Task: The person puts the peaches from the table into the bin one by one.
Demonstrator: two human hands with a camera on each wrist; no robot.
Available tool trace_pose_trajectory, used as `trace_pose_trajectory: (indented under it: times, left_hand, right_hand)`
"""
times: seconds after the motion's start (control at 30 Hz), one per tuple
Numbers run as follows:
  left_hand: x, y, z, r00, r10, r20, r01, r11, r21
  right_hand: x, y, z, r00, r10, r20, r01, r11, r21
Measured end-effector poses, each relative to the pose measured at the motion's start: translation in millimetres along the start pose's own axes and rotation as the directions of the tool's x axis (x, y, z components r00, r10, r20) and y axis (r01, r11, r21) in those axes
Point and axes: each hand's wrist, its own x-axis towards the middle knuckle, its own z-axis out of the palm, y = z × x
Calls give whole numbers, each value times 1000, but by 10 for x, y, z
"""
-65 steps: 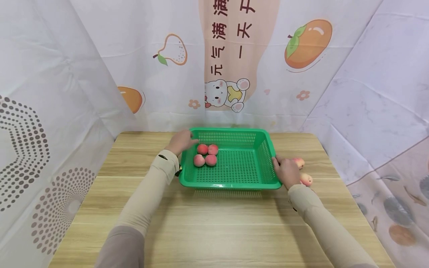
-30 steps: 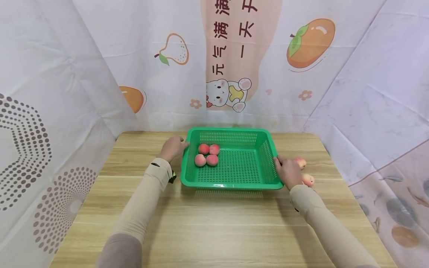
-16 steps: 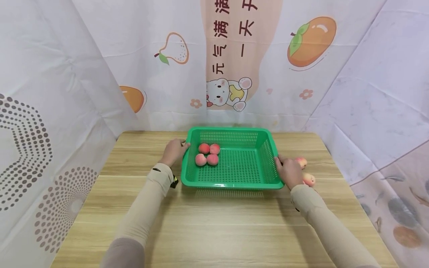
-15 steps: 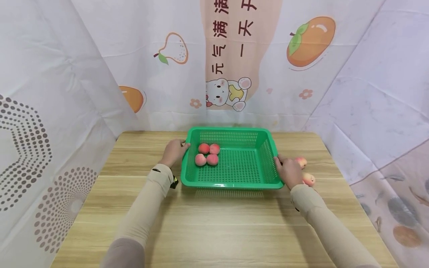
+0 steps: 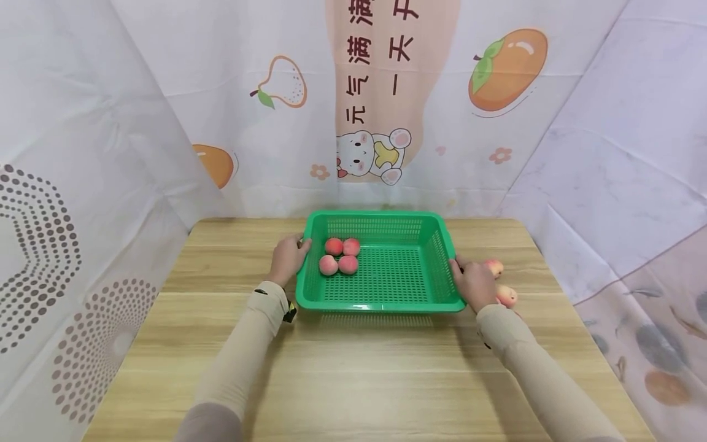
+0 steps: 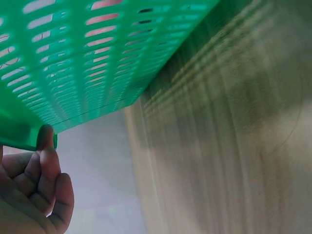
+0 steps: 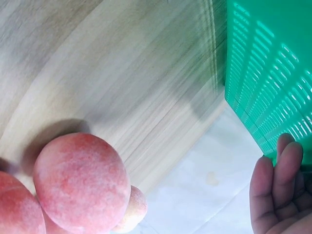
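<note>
A green slotted plastic basket (image 5: 381, 306) stands on the table, with several red-pink peaches (image 5: 348, 264) grouped at the left of its floor. On the basket's left rim, my left hand (image 5: 288, 261) holds on with the thumb above; the left wrist view shows its curled fingers (image 6: 48, 163) at the underside of the rim. My right hand (image 5: 476, 283) grips the right rim in the same way, fingertips (image 7: 287, 161) under the edge. Beside that hand, loose peaches (image 5: 506, 295) lie on the table, partly hidden by it. The right wrist view shows one peach (image 7: 82, 183) close up.
The wooden table (image 5: 353, 380) extends in front of the basket and to both sides. A printed white curtain (image 5: 287, 153) hangs right behind the table's back edge, and more cloth hangs on the left and right.
From the basket's far left corner, my left hand has slid back towards me along the left rim. The right hand keeps its hold, and the basket and peaches look unmoved.
</note>
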Motion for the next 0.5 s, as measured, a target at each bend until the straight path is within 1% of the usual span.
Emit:
trace_pose_trajectory:
  times: [0.1, 0.23, 0.33, 0.5]
  left_hand:
    - [-30, -15, 22, 1000, -1, -22, 1, 1000, -10]
    - [-53, -3, 39, 999, -4, -32, 4, 1000, -3]
    - [-52, 18, 62, 999, 9, -49, -8, 1000, 15]
    - [-36, 51, 100, 996, 16, -90, -15, 1000, 15]
  right_hand:
    - [1, 0, 12, 1000, 2, 13, -2, 1000, 7]
    - [4, 7, 23, 1000, -7, 14, 7, 1000, 15]
    - [5, 20, 26, 1000, 2, 11, -2, 1000, 27]
    - [20, 34, 33, 1000, 18, 1, -18, 999, 41]
